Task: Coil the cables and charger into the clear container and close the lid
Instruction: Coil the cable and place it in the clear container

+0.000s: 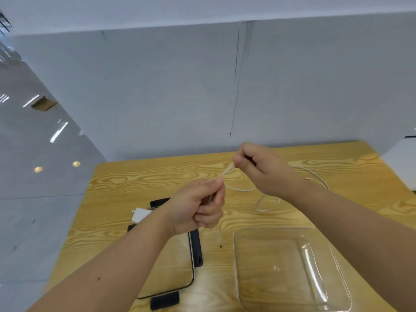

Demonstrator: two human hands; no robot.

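both hands pinching white cable taut above table; container nearby

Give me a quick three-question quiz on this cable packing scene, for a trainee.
1. True or false: the white cable already lies inside the clear container.
2. Left hand, right hand: which pinches the cable? A left only, B right only, C both.
3. Fill in: the white charger rests on the ____, near the lid.

Key: 1 false; 2 C; 3 table.
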